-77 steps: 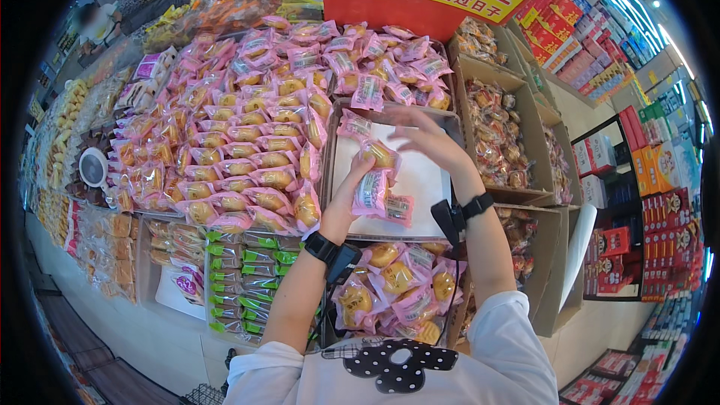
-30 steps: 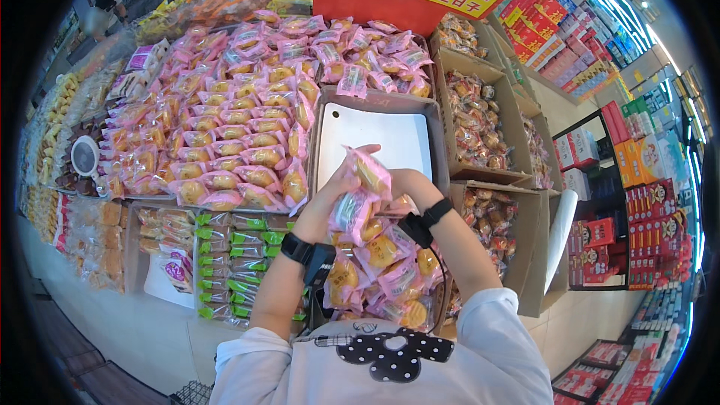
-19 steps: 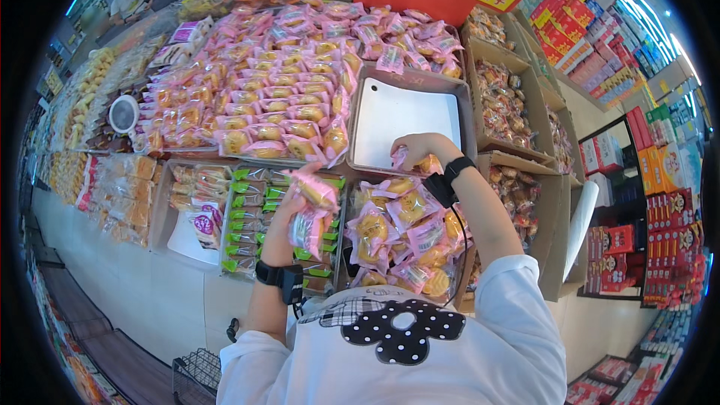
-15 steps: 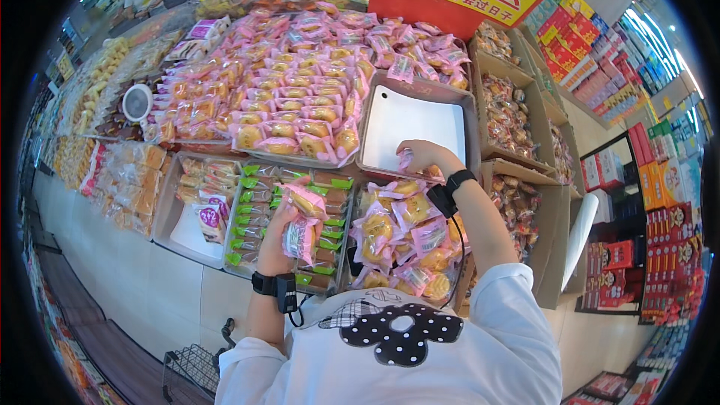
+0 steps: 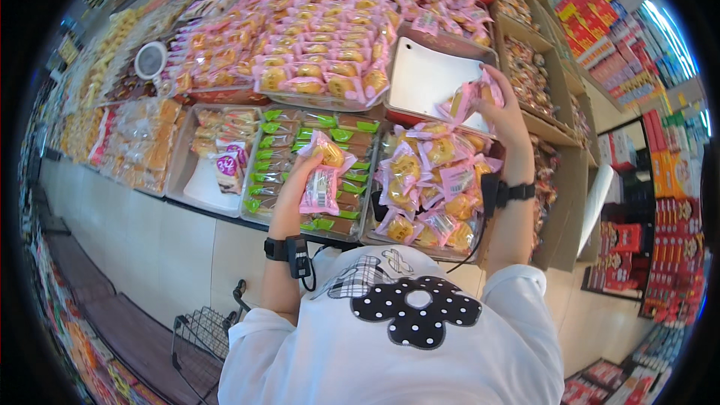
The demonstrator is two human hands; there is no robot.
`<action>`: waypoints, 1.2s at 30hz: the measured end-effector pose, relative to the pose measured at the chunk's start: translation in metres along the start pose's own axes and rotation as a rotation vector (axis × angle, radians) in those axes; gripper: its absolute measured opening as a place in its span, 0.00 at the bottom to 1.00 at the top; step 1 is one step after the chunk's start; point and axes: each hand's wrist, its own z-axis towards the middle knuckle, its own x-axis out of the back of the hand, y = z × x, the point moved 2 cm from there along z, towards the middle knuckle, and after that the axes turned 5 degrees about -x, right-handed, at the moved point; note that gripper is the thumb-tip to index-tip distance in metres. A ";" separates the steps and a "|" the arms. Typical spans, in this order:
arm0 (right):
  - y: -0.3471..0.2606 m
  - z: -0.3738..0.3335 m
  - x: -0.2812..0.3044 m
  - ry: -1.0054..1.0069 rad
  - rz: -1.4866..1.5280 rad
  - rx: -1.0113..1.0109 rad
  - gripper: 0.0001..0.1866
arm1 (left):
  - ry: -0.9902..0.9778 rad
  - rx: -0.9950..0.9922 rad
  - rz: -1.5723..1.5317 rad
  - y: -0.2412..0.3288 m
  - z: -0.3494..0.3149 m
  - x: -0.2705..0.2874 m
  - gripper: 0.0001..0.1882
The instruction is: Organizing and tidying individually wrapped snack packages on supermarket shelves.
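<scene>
A person's left hand (image 5: 301, 172) is gripping pink-wrapped cakes (image 5: 321, 189) above brown, green-ended snack packets (image 5: 277, 154). The right hand (image 5: 504, 109) is grasping more pink packets (image 5: 459, 102) at the near right corner of a grey tray (image 5: 452, 39), its white liner (image 5: 427, 67) showing. Neat rows of wrapped cakes (image 5: 311, 52) are already standing alongside; nearer the body, a jumbled heap (image 5: 450, 180) is lying unarranged. Neither handful is yet released, so the handling seems partway.
</scene>
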 end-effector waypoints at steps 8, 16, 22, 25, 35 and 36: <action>-0.005 -0.166 -0.030 0.299 0.057 -0.160 0.35 | -0.325 0.220 0.308 -0.036 -0.003 -0.031 0.22; 0.035 -0.244 -0.019 0.500 -0.185 -0.244 0.37 | -0.664 0.078 0.573 -0.080 -0.025 -0.075 0.24; 0.074 -0.260 -0.030 0.331 -0.697 -0.334 0.38 | -0.716 -0.066 0.930 -0.143 -0.021 -0.101 0.29; 0.076 -0.264 -0.034 0.428 -0.584 -0.332 0.39 | -0.637 -0.272 0.997 -0.156 -0.024 -0.104 0.28; 0.068 -0.245 0.005 0.398 0.343 -0.326 0.29 | -0.555 -0.297 1.053 -0.142 -0.033 -0.104 0.30; 0.071 -0.245 0.007 0.393 0.345 -0.319 0.29 | -0.549 -0.305 1.055 -0.137 -0.035 -0.106 0.30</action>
